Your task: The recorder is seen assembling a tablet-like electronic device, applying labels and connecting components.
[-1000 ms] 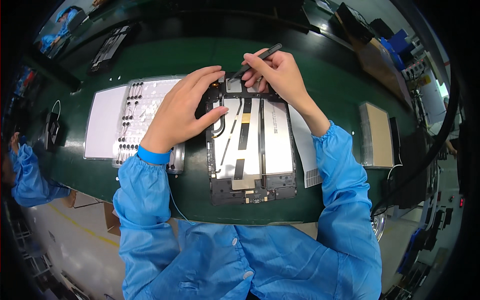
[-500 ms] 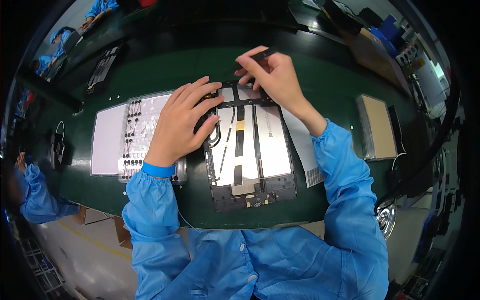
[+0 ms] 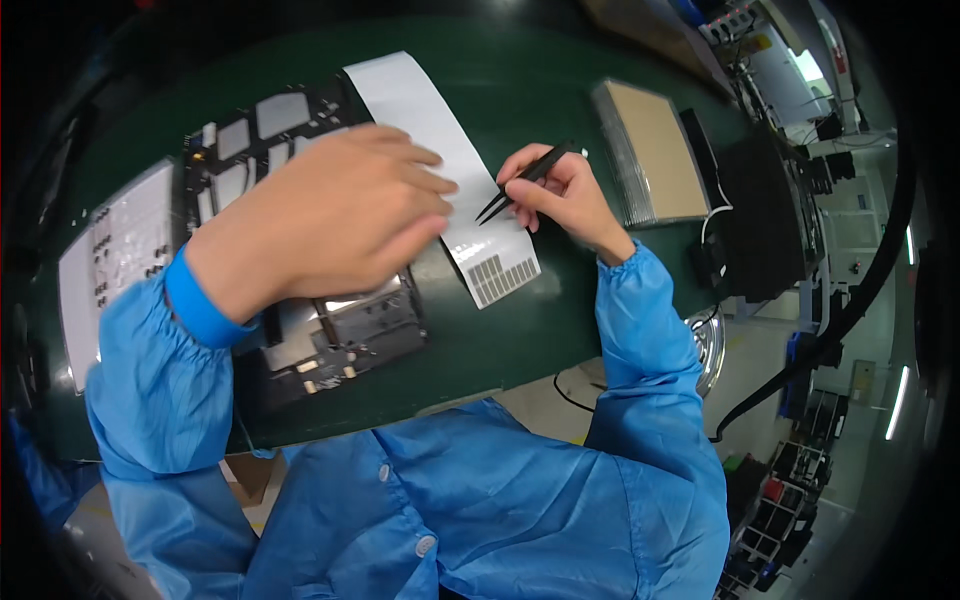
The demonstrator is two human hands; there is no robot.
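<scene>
My right hand (image 3: 565, 195) holds black tweezers (image 3: 545, 163). Their tips point down-left, over or just above a long white sheet (image 3: 410, 95) with rows of small grey rectangular stickers (image 3: 503, 280) at its near end. Stretched across an opened tablet-like device (image 3: 375, 330) is my left hand (image 3: 340, 210), slightly blurred, fingers apart and reaching to the sheet's left edge. Nothing shows in that hand; whether it touches the sheet I cannot tell. The device has black edges and silver panels, and its middle is hidden under my left hand and wrist.
To the left lies a clear tray (image 3: 135, 225) of small black round parts with wires. At the right, a stack of clear trays with a tan top (image 3: 655, 155) stands near a black box-like item (image 3: 708, 255). The green table's front edge (image 3: 450, 400) runs before my body.
The view has turned to the right. My right hand with the tweezers has left the device's far end for the sticker sheet. My left hand has reached rightward across the device.
</scene>
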